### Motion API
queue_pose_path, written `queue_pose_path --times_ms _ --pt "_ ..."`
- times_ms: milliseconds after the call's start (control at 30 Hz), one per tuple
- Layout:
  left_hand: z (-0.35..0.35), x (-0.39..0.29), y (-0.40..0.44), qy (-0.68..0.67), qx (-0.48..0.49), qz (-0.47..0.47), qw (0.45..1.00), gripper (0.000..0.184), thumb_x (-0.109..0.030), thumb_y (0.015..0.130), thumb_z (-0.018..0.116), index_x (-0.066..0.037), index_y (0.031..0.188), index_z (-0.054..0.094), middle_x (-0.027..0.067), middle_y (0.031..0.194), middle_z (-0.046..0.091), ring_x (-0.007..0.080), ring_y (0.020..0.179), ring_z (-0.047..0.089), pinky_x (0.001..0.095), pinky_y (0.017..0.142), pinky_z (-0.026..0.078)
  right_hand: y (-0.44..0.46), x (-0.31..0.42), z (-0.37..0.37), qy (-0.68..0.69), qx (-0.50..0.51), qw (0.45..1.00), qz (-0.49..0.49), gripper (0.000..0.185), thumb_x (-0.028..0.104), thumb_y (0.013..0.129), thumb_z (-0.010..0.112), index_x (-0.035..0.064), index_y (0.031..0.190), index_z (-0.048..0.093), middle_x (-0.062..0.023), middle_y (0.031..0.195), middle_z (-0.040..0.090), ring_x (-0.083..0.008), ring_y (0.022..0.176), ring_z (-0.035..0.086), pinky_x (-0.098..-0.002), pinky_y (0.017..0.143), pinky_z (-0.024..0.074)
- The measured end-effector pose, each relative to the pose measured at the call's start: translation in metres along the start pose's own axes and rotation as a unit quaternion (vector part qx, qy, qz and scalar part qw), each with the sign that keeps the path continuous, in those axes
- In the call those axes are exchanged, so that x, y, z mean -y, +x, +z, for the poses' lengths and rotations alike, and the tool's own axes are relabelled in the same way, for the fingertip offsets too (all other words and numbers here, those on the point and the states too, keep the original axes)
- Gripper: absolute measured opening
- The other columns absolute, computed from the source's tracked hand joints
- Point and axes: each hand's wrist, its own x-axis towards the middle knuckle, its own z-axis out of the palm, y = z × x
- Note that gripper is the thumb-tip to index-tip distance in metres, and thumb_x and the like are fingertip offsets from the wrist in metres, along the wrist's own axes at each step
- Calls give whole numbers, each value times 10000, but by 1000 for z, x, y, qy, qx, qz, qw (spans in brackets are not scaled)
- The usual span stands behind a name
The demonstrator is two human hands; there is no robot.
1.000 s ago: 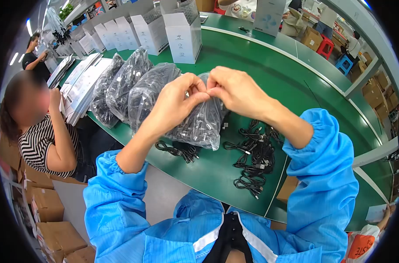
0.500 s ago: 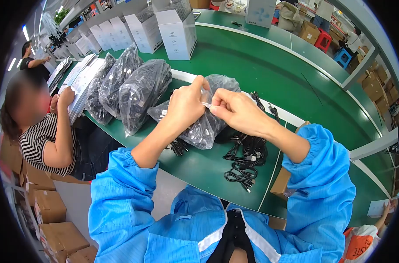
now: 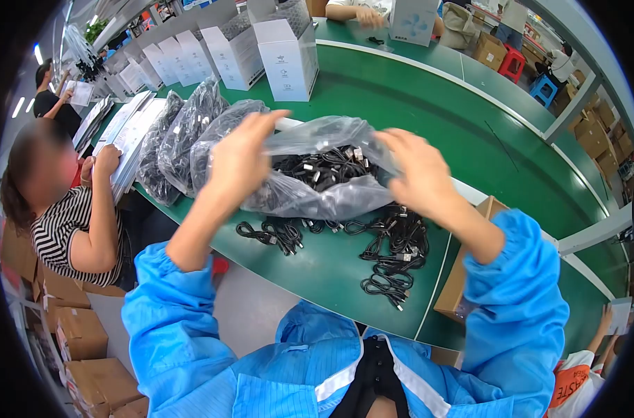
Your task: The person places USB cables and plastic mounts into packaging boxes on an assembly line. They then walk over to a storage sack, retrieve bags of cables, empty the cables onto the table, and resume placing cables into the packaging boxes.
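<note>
A clear plastic bag (image 3: 317, 202) full of black USB cables (image 3: 327, 167) lies in front of me with its mouth spread wide. My left hand (image 3: 240, 157) grips the left side of the rim, its fingers pointing right and slightly blurred. On the opposite side, my right hand (image 3: 421, 171) has hold of the right rim, fingers and thumb apart along it. Loose coiled black cables (image 3: 400, 240) lie on the green table just below the bag, and a smaller group (image 3: 275, 235) sits to the left.
Several filled plastic bags (image 3: 191, 132) and paper stacks (image 3: 132, 129) stand left, beside a seated person in a striped shirt (image 3: 73, 223). White boxes (image 3: 285, 63) line the back. An open cardboard box (image 3: 463, 279) is at right. Another person's hand (image 3: 369, 17) shows across the table.
My hands were pinching together at the closed bag; now they are far apart and the bag is open, showing the cables inside. A person's hand has appeared at the far side.
</note>
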Motion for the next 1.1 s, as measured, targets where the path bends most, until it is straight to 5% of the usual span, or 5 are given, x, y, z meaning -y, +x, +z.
queue_pose_path --times_ms 433,533,767,1000,1100 --pt "45 -10 20 -56 -59 14 997 295 -28 754 533 -67 1036 612 101 949 592 324 801 593 421 692 486 26 -24 24 92 73 981 156 427 53 741 504 19 1167 510 -164 942 616 -278 847 633 -381 769 510" --pt "79 12 38 60 170 -77 981 150 -119 823 536 -46 921 623 64 779 606 261 700 590 364 672 471 46 -20 17 224 227 896 308 197 20 784 486 -17 959 571 -129 796 623 -213 701 647 -332 630 545" --pt "32 -24 61 -585 -29 -280 761 130 -155 879 534 -55 818 592 -64 610 458 25 515 371 190 472 283 41 -18 -17 543 24 781 308 157 1 841 447 19 765 583 -78 711 618 -157 588 617 -286 544 539" --pt "24 -120 21 -264 -155 276 911 13 -67 722 585 -67 710 579 60 605 512 197 477 494 306 453 419 27 -53 -17 577 -17 763 292 170 -23 830 449 31 742 584 -56 710 616 -152 593 607 -290 566 526" --pt "86 -146 -50 -265 62 277 922 123 -52 690 612 -38 795 550 78 681 558 253 566 565 360 486 461 -5 -81 19 502 74 801 319 170 -32 818 438 18 738 579 -75 768 628 -174 622 609 -288 600 517"
